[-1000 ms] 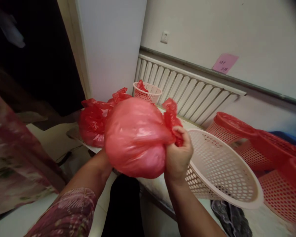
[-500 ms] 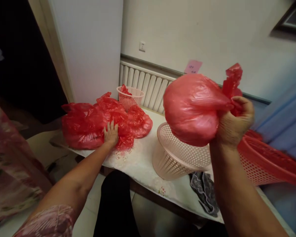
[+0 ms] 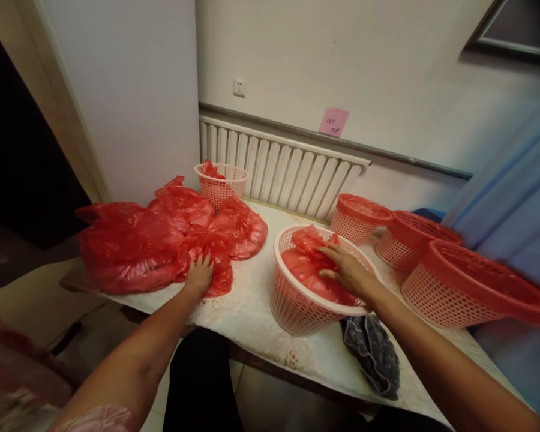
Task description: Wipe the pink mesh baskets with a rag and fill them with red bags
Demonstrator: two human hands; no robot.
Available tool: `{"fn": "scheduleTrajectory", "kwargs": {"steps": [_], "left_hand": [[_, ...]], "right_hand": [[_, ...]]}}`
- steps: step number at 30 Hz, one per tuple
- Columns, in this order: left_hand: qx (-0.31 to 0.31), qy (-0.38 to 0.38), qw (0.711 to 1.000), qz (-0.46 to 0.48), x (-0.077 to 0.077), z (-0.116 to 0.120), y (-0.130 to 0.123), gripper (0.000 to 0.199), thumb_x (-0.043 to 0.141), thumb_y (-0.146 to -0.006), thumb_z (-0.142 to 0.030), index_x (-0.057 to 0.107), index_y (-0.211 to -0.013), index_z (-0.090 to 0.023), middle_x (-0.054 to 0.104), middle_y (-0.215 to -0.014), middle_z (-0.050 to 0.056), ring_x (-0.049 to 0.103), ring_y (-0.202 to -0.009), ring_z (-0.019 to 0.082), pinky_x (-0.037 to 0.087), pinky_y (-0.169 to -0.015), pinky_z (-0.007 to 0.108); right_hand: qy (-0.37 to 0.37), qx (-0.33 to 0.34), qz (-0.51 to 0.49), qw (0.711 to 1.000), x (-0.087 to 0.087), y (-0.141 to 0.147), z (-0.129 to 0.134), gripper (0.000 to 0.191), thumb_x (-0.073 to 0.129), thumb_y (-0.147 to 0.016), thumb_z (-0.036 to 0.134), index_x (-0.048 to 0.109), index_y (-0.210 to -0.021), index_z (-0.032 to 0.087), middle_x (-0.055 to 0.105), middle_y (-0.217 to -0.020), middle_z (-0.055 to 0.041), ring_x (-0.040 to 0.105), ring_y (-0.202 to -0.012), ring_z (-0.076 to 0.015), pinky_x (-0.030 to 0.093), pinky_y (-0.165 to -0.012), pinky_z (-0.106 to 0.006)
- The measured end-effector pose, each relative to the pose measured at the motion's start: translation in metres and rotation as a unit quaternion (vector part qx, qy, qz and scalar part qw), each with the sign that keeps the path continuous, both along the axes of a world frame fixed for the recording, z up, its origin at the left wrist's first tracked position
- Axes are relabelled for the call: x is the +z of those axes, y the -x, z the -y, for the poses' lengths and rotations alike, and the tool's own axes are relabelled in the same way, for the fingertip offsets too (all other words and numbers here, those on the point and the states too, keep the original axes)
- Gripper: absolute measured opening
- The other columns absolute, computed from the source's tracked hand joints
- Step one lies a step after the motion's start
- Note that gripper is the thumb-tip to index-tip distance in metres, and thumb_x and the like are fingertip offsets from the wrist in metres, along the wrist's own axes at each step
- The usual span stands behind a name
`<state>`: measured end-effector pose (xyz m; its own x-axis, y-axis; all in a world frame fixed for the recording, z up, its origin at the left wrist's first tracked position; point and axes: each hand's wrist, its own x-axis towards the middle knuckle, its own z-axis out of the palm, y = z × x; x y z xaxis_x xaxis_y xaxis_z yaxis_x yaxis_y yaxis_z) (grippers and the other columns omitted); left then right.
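My right hand [image 3: 348,273] is over the mouth of the pale mesh basket [image 3: 292,312], fingers spread and thumb apart from them, closed on nothing that I can see. Right at those fingertips and below them, inside the rim, sits a full-looking red bag [image 3: 310,264], its loose plastic bunched on top; whether I am pressing it or only brushing it, I cannot tell. My left hand [image 3: 200,273] lies palm down with loosely fanned fingers on a crumpled red bag [image 3: 218,264], resting rather than gripping, as far as I can see. Beyond those left fingers and off to their left, more red bags [image 3: 130,246] are heaped on the covered table [image 3: 252,300]. A dark grey cloth [image 3: 373,357] lies just on the near side of my right hand, and the red-lined baskets [image 3: 454,294] stand to its right. I judge the step in hand to be settling the bag into the basket. The next move, I think, calls for my right fingers to lift clear of the rim without snagging the thin plastic.
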<state>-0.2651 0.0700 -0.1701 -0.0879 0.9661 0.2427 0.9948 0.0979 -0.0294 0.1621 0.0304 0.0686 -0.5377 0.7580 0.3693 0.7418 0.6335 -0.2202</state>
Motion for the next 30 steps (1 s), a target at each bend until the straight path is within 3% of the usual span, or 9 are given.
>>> {"fn": "scheduleTrajectory", "kwargs": {"steps": [2, 5, 8, 10, 12, 15, 20, 26, 30], "left_hand": [[0.019, 0.001, 1.000, 0.005, -0.010, 0.000, -0.001, 0.046, 0.032, -0.088, -0.007, 0.059, -0.126, -0.012, 0.042, -0.145, 0.016, 0.035, -0.135, 0.032, 0.029, -0.108, 0.053], [0.047, -0.008, 0.999, 0.012, -0.023, -0.001, -0.003, 0.048, 0.031, -0.087, -0.006, 0.059, -0.126, -0.009, 0.040, -0.148, 0.014, 0.035, -0.135, 0.031, 0.031, -0.109, 0.047], [0.075, -0.023, 0.997, 0.020, -0.031, -0.003, -0.006, 0.048, 0.031, -0.086, -0.005, 0.058, -0.126, -0.007, 0.038, -0.149, 0.014, 0.034, -0.134, 0.031, 0.034, -0.107, 0.044], [0.087, -0.033, 0.995, 0.022, -0.034, -0.004, -0.008, 0.049, 0.033, -0.085, -0.005, 0.056, -0.128, -0.007, 0.038, -0.149, 0.012, 0.033, -0.135, 0.030, 0.035, -0.107, 0.042], [0.093, -0.044, 0.994, 0.026, -0.035, -0.004, -0.008, 0.051, 0.035, -0.084, -0.005, 0.054, -0.130, -0.008, 0.038, -0.149, 0.011, 0.033, -0.135, 0.028, 0.036, -0.106, 0.040], [0.098, -0.048, 0.993, 0.045, -0.036, -0.002, -0.008, 0.052, 0.035, -0.083, -0.004, 0.053, -0.131, -0.009, 0.038, -0.149, 0.010, 0.033, -0.135, 0.028, 0.039, -0.105, 0.040], [0.097, -0.053, 0.991, 0.072, -0.039, 0.000, -0.007, 0.057, 0.034, -0.081, -0.002, 0.048, -0.135, -0.008, 0.036, -0.150, 0.010, 0.030, -0.137, 0.029, 0.042, -0.103, 0.042], [0.087, -0.052, 0.993, 0.058, -0.046, 0.000, -0.003, 0.056, 0.034, -0.079, -0.001, 0.056, -0.129, -0.012, 0.038, -0.149, 0.009, 0.034, -0.136, 0.030, 0.047, -0.097, 0.039], [0.088, -0.043, 0.995, 0.036, -0.046, -0.001, -0.001, 0.056, 0.037, -0.079, -0.001, 0.058, -0.128, -0.014, 0.042, -0.147, 0.010, 0.036, -0.135, 0.030, 0.046, -0.097, 0.037]], "right_hand": [[0.042, 0.034, 0.024, 0.998, 0.000, -0.007, 0.023, 0.057, 0.059, -0.083, 0.037, 0.045, -0.136, 0.023, 0.043, -0.144, -0.0140, 0.050, -0.124, -0.0296, 0.046, -0.096, -0.043], [0.070, 0.080, 0.072, 0.992, -0.011, -0.015, 0.065, 0.060, 0.060, -0.083, 0.038, 0.041, -0.138, 0.026, 0.056, -0.133, -0.0116, 0.058, -0.114, -0.0259, 0.049, -0.091, -0.037], [-0.007, 0.024, 0.151, 0.988, -0.035, -0.020, 0.082, 0.018, 0.050, -0.086, 0.022, 0.063, -0.099, 0.023, 0.071, -0.086, -0.0047, 0.066, -0.078, -0.0205, 0.049, -0.069, -0.030], [-0.070, -0.036, 0.186, 0.979, -0.042, -0.021, 0.069, 0.019, 0.044, -0.085, 0.016, 0.060, -0.077, 0.022, 0.065, -0.066, -0.0021, 0.062, -0.061, -0.0187, 0.042, -0.057, -0.029], [-0.119, -0.071, 0.202, 0.969, -0.037, -0.021, 0.040, 0.017, 0.046, -0.086, 0.021, 0.057, -0.073, 0.022, 0.063, -0.063, -0.0025, 0.059, -0.056, -0.0193, 0.036, -0.053, -0.029], [-0.169, -0.126, 0.206, 0.956, -0.010, -0.012, -0.022, 0.017, 0.050, -0.087, 0.031, 0.058, -0.073, 0.023, 0.063, -0.063, -0.0039, 0.059, -0.058, -0.0214, 0.031, -0.052, -0.029], [-0.211, -0.163, 0.174, 0.948, 0.020, 0.035, -0.135, 0.018, 0.054, -0.086, 0.034, 0.058, -0.073, 0.022, 0.064, -0.068, -0.0051, 0.057, -0.062, -0.0209, 0.029, -0.055, -0.029], [-0.195, -0.120, 0.091, 0.969, 0.015, 0.117, -0.262, 0.013, 0.054, -0.086, 0.027, 0.059, -0.077, 0.018, 0.068, -0.079, -0.0074, 0.058, -0.070, -0.0167, 0.029, -0.059, -0.027], [-0.143, -0.100, 0.049, 0.983, 0.004, 0.167, -0.319, 0.021, 0.052, -0.087, 0.027, 0.054, -0.070, 0.015, 0.066, -0.072, -0.0023, 0.055, -0.070, -0.0095, 0.032, -0.063, -0.023]]}}
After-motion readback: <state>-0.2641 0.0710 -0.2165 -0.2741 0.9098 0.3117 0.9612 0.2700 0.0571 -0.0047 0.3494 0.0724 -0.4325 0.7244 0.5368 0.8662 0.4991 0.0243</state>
